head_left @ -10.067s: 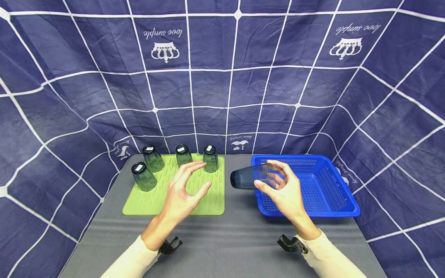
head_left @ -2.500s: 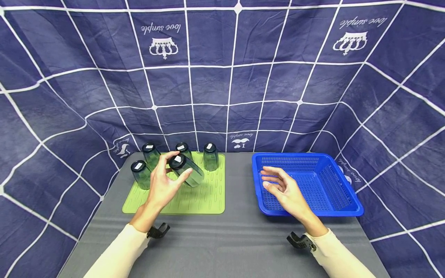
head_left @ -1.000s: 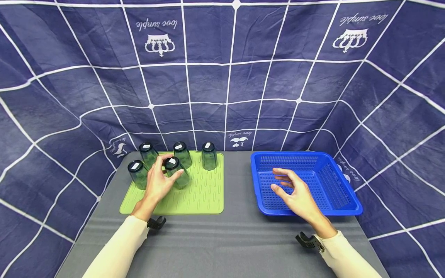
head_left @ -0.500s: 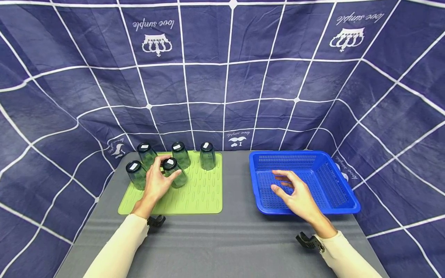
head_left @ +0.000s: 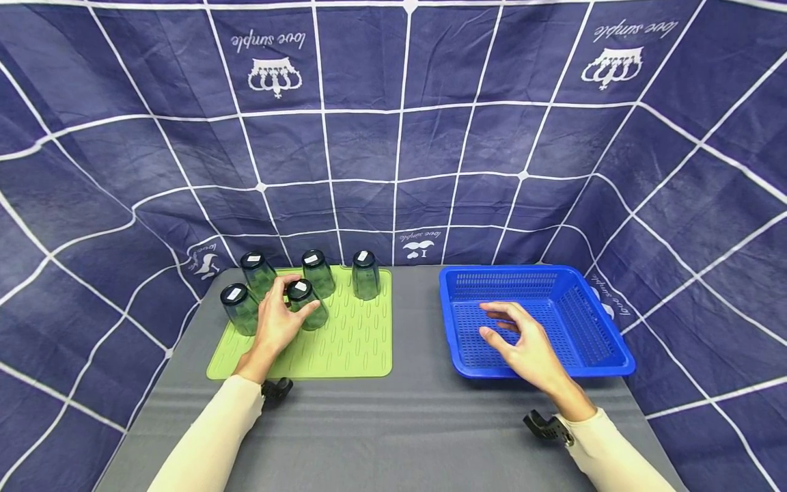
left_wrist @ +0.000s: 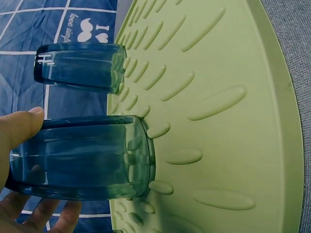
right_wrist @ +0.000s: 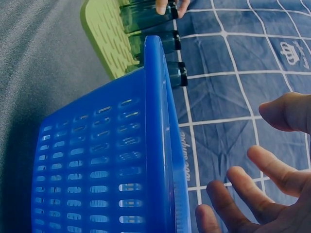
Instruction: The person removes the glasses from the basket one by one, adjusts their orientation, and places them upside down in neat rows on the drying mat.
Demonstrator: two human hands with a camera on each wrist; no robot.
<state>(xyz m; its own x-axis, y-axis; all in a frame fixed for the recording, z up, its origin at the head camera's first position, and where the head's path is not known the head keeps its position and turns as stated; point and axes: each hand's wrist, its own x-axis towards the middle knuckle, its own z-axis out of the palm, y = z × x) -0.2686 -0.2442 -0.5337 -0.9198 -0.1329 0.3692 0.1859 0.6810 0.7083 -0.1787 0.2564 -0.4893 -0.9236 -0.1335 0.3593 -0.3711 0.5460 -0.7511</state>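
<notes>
My left hand (head_left: 278,322) grips an upside-down tinted drinking glass (head_left: 312,313) near its dark base, thumb on one side and fingers on the other. In the left wrist view that glass (left_wrist: 87,158) stands with its rim on the green drying mat (left_wrist: 228,68). Several more glasses stand upside down around it: one at the front left (head_left: 241,311), one behind that (head_left: 259,275), one at the back middle (head_left: 318,275) and one at the back right (head_left: 366,277). Holding nothing, my right hand (head_left: 522,345) hovers over the blue plastic basket (head_left: 451,342), fingers relaxed and spread from the thumb.
The mat (head_left: 363,362) lies on the left of a grey cloth-covered table (head_left: 393,424), the basket on the right. Grey tabletop shows between them. A dark blue checked curtain (head_left: 369,150) hangs close behind and at both sides.
The glass in my left hand, tilted above the mat earlier, has come down upright, base up, among the others. My right hand earlier held a glass by the basket; now it holds none.
</notes>
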